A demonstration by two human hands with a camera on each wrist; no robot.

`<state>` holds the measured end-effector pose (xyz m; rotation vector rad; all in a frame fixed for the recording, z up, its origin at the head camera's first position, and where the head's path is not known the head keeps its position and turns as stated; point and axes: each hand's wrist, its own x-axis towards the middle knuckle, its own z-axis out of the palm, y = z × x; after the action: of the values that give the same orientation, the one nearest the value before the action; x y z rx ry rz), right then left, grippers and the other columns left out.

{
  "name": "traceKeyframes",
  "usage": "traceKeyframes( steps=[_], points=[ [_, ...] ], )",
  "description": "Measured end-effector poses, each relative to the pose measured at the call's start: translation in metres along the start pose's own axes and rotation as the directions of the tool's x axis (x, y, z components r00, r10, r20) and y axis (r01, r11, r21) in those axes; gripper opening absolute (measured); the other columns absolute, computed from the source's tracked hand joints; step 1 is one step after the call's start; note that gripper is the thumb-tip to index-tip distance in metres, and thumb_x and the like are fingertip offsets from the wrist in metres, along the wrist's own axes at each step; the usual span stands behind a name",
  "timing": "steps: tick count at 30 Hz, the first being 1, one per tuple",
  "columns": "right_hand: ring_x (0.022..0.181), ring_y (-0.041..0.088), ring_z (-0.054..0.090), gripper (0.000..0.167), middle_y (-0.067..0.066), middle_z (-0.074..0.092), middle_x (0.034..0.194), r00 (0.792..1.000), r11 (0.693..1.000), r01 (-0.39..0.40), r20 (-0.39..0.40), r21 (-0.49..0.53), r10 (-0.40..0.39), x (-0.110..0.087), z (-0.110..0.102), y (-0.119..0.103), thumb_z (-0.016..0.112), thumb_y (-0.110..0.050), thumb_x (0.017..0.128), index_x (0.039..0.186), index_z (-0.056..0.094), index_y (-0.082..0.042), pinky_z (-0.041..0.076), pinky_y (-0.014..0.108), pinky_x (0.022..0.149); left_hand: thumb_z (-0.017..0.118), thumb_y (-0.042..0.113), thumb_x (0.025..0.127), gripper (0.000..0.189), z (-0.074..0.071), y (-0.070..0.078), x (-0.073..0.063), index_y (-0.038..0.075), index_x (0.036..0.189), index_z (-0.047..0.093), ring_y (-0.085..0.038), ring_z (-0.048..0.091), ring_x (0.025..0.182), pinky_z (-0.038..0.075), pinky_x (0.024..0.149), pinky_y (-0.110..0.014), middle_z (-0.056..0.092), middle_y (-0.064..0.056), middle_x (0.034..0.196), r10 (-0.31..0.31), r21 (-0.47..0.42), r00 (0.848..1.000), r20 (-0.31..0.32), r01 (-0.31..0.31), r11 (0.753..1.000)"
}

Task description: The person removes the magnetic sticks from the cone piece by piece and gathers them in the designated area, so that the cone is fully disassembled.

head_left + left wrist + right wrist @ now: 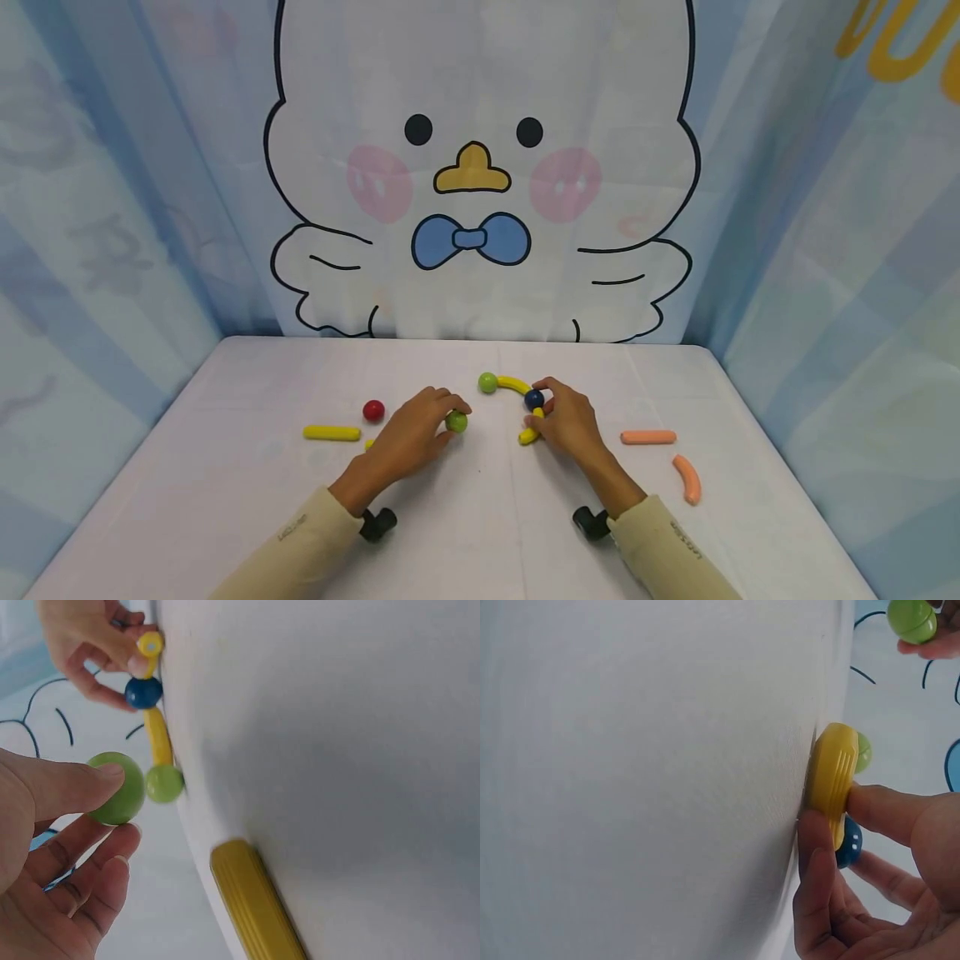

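Note:
My left hand (414, 427) pinches a green ball (457, 422) between thumb and fingertips, just above the table. To its right, my right hand (572, 422) grips a curved yellow rod (832, 769) between thumb and fingers, with a fingertip by a dark blue ball (534, 400). In the left wrist view, this rod meets the blue ball (143, 693), and a second curved yellow rod (158, 737) runs on to another green ball (164, 784). They form a bent chain. My right fingers partly cover the near rod and the blue ball in the right wrist view.
Left of my left hand lie a red ball (373, 411) and a straight yellow rod (332, 433); a yellow piece (369, 444) is mostly hidden behind that hand. At the right are a straight orange rod (648, 437) and a curved orange rod (687, 479). A printed curtain (480, 292) stands behind the table.

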<state>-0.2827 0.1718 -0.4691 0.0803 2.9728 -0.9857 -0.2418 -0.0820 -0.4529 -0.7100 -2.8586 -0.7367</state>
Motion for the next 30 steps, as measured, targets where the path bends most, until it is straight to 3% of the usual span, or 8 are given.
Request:
traceKeyframes(
  steps=[5,14,19,24,30],
  points=[
    [0.087,0.023,0.062,0.057,0.009,0.069,0.100,1.000,1.000,0.003,0.002,0.003,-0.003,0.000,0.000,0.000,0.087,-0.017,0.089,0.140,0.064,-0.016,0.055,0.029,0.071,0.086,0.002,0.087,0.042,-0.011,-0.011,-0.009,0.018,0.123,0.074,-0.017,0.062,0.110,0.058,0.102,-0.039,0.072,0.003,0.116,-0.041,-0.003,0.998,-0.048,0.041,0.999],
    [0.087,0.023,0.062,0.057,0.010,0.069,0.101,1.000,1.000,0.009,0.002,0.004,-0.009,0.000,0.000,0.000,0.088,-0.017,0.089,0.141,0.064,-0.016,0.054,0.029,0.070,0.086,-0.002,0.085,0.043,-0.032,-0.038,-0.019,0.014,0.123,0.074,-0.019,0.064,0.105,0.060,0.094,-0.039,0.069,-0.001,0.114,-0.052,0.054,0.992,-0.117,0.059,0.997],
    [0.087,0.023,0.062,0.057,0.010,0.069,0.102,1.000,1.000,0.009,0.002,0.005,-0.009,0.000,-0.001,0.000,0.087,-0.017,0.089,0.141,0.064,-0.016,0.055,0.029,0.070,0.084,-0.002,0.088,0.041,-0.046,-0.059,-0.026,0.011,0.125,0.074,-0.021,0.063,0.095,0.058,0.086,-0.039,0.066,-0.003,0.113,-0.102,0.029,0.986,-0.130,0.106,0.994],
    [0.086,0.023,0.062,0.057,0.010,0.069,0.101,1.000,1.000,0.009,0.005,0.006,-0.009,0.001,-0.001,0.000,0.087,-0.017,0.089,0.141,0.064,-0.016,0.054,0.028,0.069,0.082,-0.002,0.089,0.040,-0.056,-0.079,-0.032,0.010,0.126,0.073,-0.028,0.066,0.104,0.060,0.093,-0.047,0.067,-0.007,0.117,-0.170,0.018,0.976,-0.136,0.174,0.985],
    [0.087,0.023,0.062,0.057,0.010,0.069,0.101,1.000,1.000,0.004,0.008,-0.001,-0.004,0.001,0.000,0.000,0.088,-0.017,0.089,0.141,0.064,-0.016,0.055,0.029,0.070,0.082,-0.001,0.089,0.040,-0.061,-0.101,-0.038,0.009,0.126,0.073,-0.028,0.065,0.103,0.060,0.092,-0.049,0.069,-0.010,0.117,-0.214,0.040,0.968,-0.133,0.221,0.975]
  ],
)
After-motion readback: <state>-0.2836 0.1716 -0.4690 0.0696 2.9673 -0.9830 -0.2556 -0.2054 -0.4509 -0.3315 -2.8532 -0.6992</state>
